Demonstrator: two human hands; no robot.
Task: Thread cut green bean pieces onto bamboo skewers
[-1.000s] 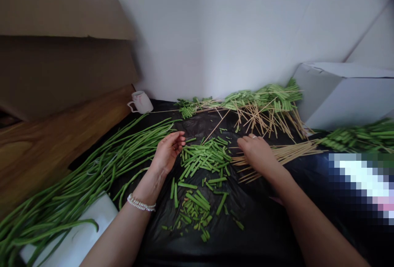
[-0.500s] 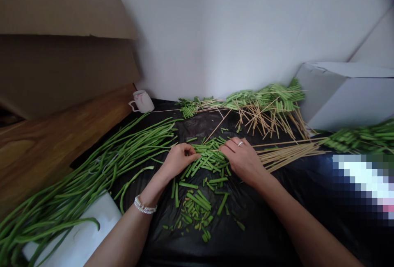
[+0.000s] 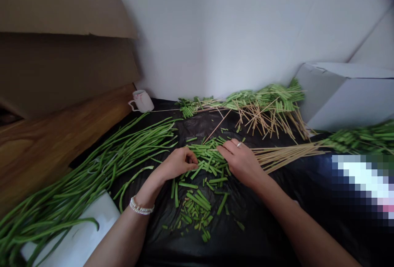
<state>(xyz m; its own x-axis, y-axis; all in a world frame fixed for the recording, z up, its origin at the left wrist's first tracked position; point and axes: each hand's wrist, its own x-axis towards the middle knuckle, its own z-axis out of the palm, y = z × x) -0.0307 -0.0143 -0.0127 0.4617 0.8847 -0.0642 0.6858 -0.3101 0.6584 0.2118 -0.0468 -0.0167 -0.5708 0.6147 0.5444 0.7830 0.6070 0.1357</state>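
Black plastic (image 3: 261, 230) spreads below a pale wall (image 3: 246, 33). Left hand (image 3: 176, 163) half curled at the bean pieces (image 3: 212, 158); I cannot tell whether it grips one. Right hand (image 3: 243, 163) seems pinched on a skewer (image 3: 213, 149). Pieces look light, firm, snappable, best taken mid-length; more skewers (image 3: 289, 152), stiff, suit a shaft hold. Long beans (image 3: 135, 142), bendier, lie left; the mug (image 3: 143, 102) beyond shows no readable writing.
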